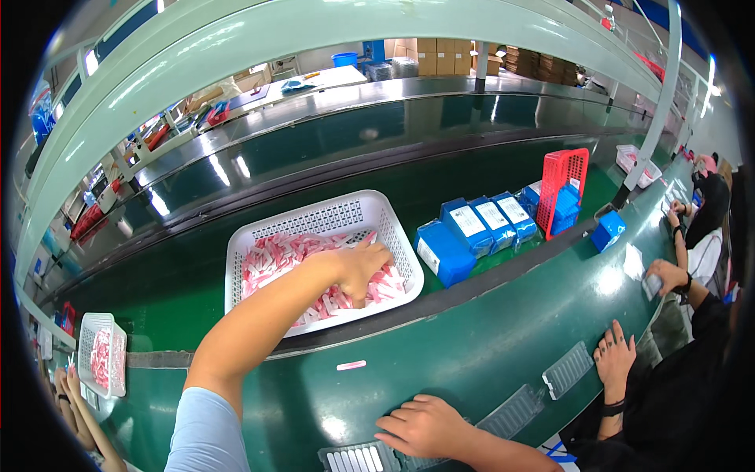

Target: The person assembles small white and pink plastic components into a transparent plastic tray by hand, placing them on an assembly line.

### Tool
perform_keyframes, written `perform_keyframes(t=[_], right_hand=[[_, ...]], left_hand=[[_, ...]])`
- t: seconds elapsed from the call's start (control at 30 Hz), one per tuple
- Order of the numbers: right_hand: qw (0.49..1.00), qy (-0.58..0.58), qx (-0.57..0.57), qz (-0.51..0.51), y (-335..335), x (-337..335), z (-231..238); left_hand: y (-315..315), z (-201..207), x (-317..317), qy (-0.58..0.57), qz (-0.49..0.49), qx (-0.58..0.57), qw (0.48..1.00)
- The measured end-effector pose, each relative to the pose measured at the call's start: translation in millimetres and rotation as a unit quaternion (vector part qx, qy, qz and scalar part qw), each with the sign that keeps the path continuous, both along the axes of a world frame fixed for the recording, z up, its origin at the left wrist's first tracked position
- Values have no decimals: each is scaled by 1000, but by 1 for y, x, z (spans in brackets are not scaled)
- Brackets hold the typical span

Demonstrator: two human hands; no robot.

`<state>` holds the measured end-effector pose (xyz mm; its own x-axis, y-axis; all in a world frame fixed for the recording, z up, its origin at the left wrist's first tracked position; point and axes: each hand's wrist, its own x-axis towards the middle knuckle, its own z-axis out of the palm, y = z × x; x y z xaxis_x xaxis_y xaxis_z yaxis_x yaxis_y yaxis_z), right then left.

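Reaching into a white perforated basket point(370, 206), my left hand point(366, 270) bends its fingers down among a heap of small pink-and-white sticks point(291, 253). Its fingers are curled and closed on some of these, though the fingertips are partly hidden. My right hand point(425, 427) rests low on the green work surface, with its fingers loosely bent, pointing left, and nothing visible in them. Just below those fingers lies a clear plastic tray point(324, 454) with several white sticks in its slots. A single pink-and-white stick point(351, 365) lies between the basket and my right hand.
Blue packages point(448, 256) stand in a row right of the basket, beside a red basket point(550, 193). Clear slotted trays point(511, 413) lie to the right, near a co-worker's hand point(614, 358). Another basket point(118, 358) stands far left. A white frame point(236, 51) arches overhead.
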<state>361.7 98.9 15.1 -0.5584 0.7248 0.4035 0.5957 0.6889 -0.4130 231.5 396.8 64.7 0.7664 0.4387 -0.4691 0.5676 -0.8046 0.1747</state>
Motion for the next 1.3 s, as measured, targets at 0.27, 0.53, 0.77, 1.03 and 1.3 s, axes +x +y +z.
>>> perform_keyframes(t=[0.27,0.53,0.77,1.03,1.3], right_hand=[[1000,0,-19,2,1,1,-3],[999,-5,-41,2,-3,0,-14],[999,9,-46,-3,-1,0,-14],[999,2,-53,-8,-4,2,-9],[999,3,-44,1,-5,1,-8]], left_hand=[[-15,-16,0,-98,-41,88,991],[-16,-36,-19,-136,-130,144,972],[-26,-26,-26,-122,-43,122,984],[-38,2,-33,-210,84,46,973],[-35,15,-44,-317,152,-79,933]])
